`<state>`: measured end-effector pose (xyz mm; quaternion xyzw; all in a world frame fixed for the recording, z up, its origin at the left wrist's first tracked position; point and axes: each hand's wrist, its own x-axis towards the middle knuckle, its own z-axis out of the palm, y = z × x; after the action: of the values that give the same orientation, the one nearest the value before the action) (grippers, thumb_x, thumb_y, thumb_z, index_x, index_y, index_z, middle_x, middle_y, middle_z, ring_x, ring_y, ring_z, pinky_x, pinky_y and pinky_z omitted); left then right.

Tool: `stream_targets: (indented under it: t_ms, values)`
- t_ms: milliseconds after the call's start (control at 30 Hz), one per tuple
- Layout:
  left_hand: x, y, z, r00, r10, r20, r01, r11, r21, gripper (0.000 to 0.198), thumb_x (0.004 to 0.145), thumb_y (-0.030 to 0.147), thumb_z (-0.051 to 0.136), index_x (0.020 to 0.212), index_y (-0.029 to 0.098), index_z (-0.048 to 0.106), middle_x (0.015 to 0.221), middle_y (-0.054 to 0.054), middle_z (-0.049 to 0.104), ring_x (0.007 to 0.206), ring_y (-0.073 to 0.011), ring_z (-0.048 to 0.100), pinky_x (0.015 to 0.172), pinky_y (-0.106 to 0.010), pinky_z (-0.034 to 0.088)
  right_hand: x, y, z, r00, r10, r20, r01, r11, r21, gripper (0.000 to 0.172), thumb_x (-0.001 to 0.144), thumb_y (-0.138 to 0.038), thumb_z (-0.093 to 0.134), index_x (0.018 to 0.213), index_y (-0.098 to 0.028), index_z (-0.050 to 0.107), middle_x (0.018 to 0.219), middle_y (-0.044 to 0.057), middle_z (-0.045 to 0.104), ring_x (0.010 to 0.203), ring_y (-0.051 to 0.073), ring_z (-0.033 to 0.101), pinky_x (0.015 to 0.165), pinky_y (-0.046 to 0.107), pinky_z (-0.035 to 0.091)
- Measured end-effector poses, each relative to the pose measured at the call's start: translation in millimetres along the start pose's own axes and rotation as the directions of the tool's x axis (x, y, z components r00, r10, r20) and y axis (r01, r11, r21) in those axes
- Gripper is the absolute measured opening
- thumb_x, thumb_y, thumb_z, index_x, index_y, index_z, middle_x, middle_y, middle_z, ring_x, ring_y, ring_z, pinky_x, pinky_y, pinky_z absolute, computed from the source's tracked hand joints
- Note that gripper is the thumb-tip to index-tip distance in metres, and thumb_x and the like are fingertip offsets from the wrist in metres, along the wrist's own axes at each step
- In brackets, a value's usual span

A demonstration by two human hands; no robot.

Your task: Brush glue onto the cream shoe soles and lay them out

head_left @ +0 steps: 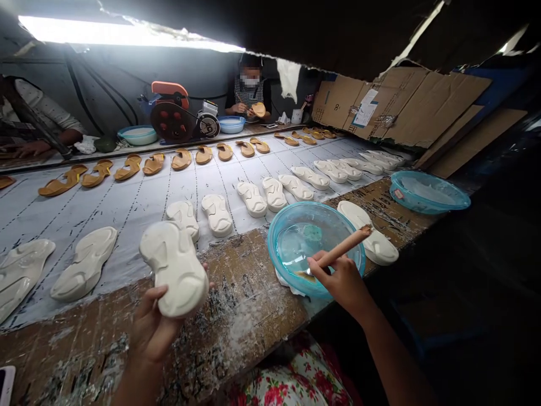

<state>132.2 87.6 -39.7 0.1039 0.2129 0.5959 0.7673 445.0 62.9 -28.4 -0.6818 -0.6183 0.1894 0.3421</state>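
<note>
My left hand (154, 324) grips a white shoe sole (175, 268) by its edges, raised over the front of the bench with its moulded face toward me. In my right hand (344, 282) is a brush (344, 247) with a wooden handle, its bristle end down inside a blue plastic basin (274, 237). A clear liquid seems to lie in that basin. Right behind the basin another white sole (367, 234) lies on the bench edge. More white soles (217, 214) lie in a row on the white sheet beyond my hands.
Several tan shoe pieces (181, 159) line the far side of the moving-belt-like sheet (139, 217). A second blue basin (429, 192) stands at the right. Cardboard (406, 104) walls the back right. A co-worker (251, 93) sits opposite, near an orange-topped machine (171, 113).
</note>
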Motion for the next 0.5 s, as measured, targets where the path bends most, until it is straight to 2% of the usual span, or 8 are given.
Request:
stream_targets:
  t_ms: [67, 100, 200, 267, 333, 400, 500]
  values:
    - [-6, -13, 10.4, 0.999, -0.049, 0.004, 0.048, 0.993, 0.112, 0.067, 0.073, 0.006, 0.037, 0.136, 0.020, 0.021, 0.113, -0.013, 0.062, 0.099, -0.0249, 0.060, 0.087, -0.046, 0.045, -2, 0, -4, 1.000, 0.005, 0.003, -0.005, 0.998, 0.057, 0.030, 0.077, -0.039, 0.049, 0.058, -0.017, 0.056, 0.051, 0.001, 0.055, 0.053, 0.016, 0.053, 0.055, 0.026, 0.040]
    - [-9, -18, 16.5, 0.994, -0.110, -0.022, 0.112, 0.980, 0.166, 0.062, 0.076, 0.010, 0.036, 0.136, 0.018, 0.021, 0.113, -0.016, 0.060, 0.099, -0.0264, 0.060, 0.084, -0.047, 0.046, -3, 0, -5, 1.000, 0.005, 0.006, -0.006, 0.996, 0.094, 0.032, 0.078, -0.039, 0.048, 0.056, -0.017, 0.056, 0.047, 0.000, 0.053, 0.048, 0.014, 0.051, 0.050, 0.024, 0.038]
    - [-21, -29, 33.8, 0.942, -0.274, -0.192, 0.321, 0.902, 0.289, 0.052, 0.084, 0.031, 0.036, 0.132, 0.011, 0.032, 0.106, -0.019, 0.064, 0.090, -0.0295, 0.062, 0.075, -0.046, 0.049, -8, -4, -5, 0.999, -0.032, -0.004, 0.033, 0.975, 0.222, 0.034, 0.082, -0.038, 0.045, 0.060, -0.016, 0.057, 0.039, -0.003, 0.046, 0.038, 0.011, 0.046, 0.040, 0.021, 0.035]
    - [-30, -36, 42.5, 0.887, -0.341, -0.312, 0.444, 0.815, 0.372, 0.052, 0.083, 0.041, 0.039, 0.124, 0.009, 0.045, 0.096, -0.016, 0.068, 0.085, -0.0276, 0.063, 0.076, -0.041, 0.048, -12, -13, -5, 0.994, -0.104, -0.042, 0.112, 0.947, 0.301, 0.028, 0.083, -0.035, 0.045, 0.067, -0.016, 0.058, 0.045, -0.003, 0.051, 0.040, 0.011, 0.048, 0.041, 0.021, 0.038]
    - [-38, -43, 49.2, 0.847, -0.370, -0.381, 0.521, 0.720, 0.459, 0.052, 0.081, 0.046, 0.043, 0.116, 0.010, 0.053, 0.095, -0.011, 0.069, 0.088, -0.0249, 0.062, 0.081, -0.035, 0.046, -15, -25, -6, 0.973, -0.210, -0.101, 0.232, 0.906, 0.353, 0.019, 0.082, -0.030, 0.047, 0.076, -0.018, 0.060, 0.059, 0.000, 0.058, 0.050, 0.011, 0.053, 0.049, 0.023, 0.043]
    - [-45, -48, 55.2, 0.845, -0.370, -0.386, 0.534, 0.630, 0.564, 0.052, 0.078, 0.050, 0.046, 0.113, 0.013, 0.056, 0.102, -0.008, 0.067, 0.095, -0.0235, 0.058, 0.089, -0.032, 0.040, -15, -38, -6, 0.930, -0.323, -0.174, 0.366, 0.850, 0.378, 0.012, 0.079, -0.023, 0.050, 0.083, -0.020, 0.061, 0.069, 0.001, 0.061, 0.060, 0.013, 0.054, 0.060, 0.028, 0.044]
    - [-53, -52, 64.6, 0.889, -0.281, -0.363, 0.458, 0.517, 0.723, 0.051, 0.072, 0.055, 0.050, 0.105, 0.018, 0.061, 0.103, -0.005, 0.066, 0.096, -0.0239, 0.054, 0.093, -0.033, 0.033, -10, -52, -8, 0.837, -0.472, -0.276, 0.546, 0.746, 0.382, 0.019, 0.074, -0.015, 0.052, 0.087, -0.024, 0.062, 0.067, -0.001, 0.061, 0.063, 0.014, 0.053, 0.066, 0.033, 0.042]
